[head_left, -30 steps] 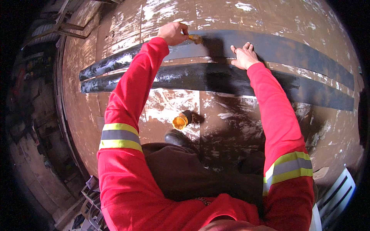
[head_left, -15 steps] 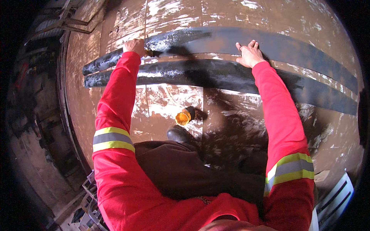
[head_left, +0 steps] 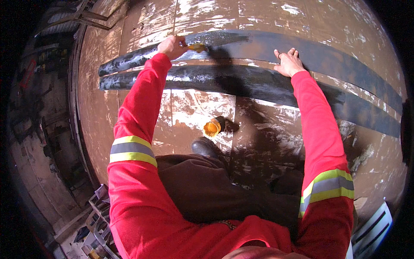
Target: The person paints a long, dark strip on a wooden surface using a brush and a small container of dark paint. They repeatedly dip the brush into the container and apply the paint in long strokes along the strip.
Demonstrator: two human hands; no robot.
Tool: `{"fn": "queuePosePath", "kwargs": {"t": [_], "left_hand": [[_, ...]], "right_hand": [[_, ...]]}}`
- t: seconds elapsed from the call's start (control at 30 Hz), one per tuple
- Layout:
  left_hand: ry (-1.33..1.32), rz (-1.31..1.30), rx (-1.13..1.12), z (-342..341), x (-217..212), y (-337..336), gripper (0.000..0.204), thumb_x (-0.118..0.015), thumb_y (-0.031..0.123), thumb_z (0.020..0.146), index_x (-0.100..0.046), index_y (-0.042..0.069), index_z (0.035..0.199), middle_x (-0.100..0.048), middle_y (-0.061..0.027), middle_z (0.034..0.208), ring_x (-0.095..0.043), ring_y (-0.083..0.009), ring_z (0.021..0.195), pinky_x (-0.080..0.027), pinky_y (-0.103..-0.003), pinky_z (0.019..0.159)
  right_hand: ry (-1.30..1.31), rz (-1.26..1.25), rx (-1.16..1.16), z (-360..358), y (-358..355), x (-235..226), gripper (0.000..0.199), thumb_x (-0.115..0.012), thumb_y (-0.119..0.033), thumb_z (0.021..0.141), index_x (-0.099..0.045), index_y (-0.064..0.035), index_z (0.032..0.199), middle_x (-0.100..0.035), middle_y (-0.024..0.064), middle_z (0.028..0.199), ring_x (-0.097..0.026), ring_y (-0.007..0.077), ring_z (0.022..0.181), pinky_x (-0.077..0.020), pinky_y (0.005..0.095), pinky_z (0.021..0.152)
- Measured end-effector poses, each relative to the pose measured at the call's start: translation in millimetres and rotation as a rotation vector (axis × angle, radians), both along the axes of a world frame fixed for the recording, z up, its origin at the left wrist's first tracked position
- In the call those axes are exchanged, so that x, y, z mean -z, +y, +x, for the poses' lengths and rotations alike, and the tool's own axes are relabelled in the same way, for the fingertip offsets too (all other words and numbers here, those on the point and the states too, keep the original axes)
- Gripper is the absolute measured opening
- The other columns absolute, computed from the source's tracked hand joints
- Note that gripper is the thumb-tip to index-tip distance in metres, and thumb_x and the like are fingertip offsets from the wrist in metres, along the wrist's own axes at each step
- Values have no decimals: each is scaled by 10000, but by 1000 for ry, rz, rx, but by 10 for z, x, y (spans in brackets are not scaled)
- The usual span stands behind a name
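Note:
My left hand [head_left: 173,47] grips a brush [head_left: 197,47] with a yellowish body and a dark tip, held over the far one of two long dark strips [head_left: 336,62]. Glossy, wet-looking black coating covers that strip's left part; its right part looks matt grey. Fingers spread, my right hand [head_left: 288,63] rests at the far strip's near edge, partly over the gap. The near strip [head_left: 194,78] runs alongside, shiny over its left and middle and duller at its right end. Closer to me stands a small tub [head_left: 211,128], orange-yellow inside.
The strips lie on a brown, white-streaked board surface [head_left: 151,116]. My dark boot [head_left: 203,147] is beside the tub. A white slatted object [head_left: 373,228] is at lower right, and a plastic chair [head_left: 100,220] with clutter at lower left. Wooden pieces [head_left: 92,19] stand at upper left.
My left hand has moved rightward and slightly away from me along the far strip with the brush. My right hand stays at about the same place on the strip.

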State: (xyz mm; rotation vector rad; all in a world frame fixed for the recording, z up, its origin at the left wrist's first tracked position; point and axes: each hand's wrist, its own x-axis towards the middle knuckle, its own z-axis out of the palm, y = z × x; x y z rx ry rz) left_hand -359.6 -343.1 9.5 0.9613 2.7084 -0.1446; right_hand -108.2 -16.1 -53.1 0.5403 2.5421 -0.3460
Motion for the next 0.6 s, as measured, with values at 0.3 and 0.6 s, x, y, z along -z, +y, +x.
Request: {"fn": "queuePosePath", "kwargs": {"t": [0.3, 0.6], "left_hand": [[249, -177, -42, 126, 213, -475, 186, -592, 261, 759, -677, 197, 912, -670, -149, 793, -660, -346, 772, -515, -462, 644], [295, -375, -168, -71, -307, -397, 451, -676, 533, 734, -687, 126, 927, -686, -129, 876, -674, -292, 827, -527, -416, 662]], "right_hand": [[-13, 0, 14, 6, -3, -11, 721, -666, -380, 791, -326, -300, 1422, -155, 367, 1437, -197, 516, 1333, -275, 485, 1085], [7, 6, 18, 27, 14, 12, 712, -653, -391, 795, -326, -304, 1421, -162, 374, 1431, -189, 514, 1337, -258, 485, 1093]]}}
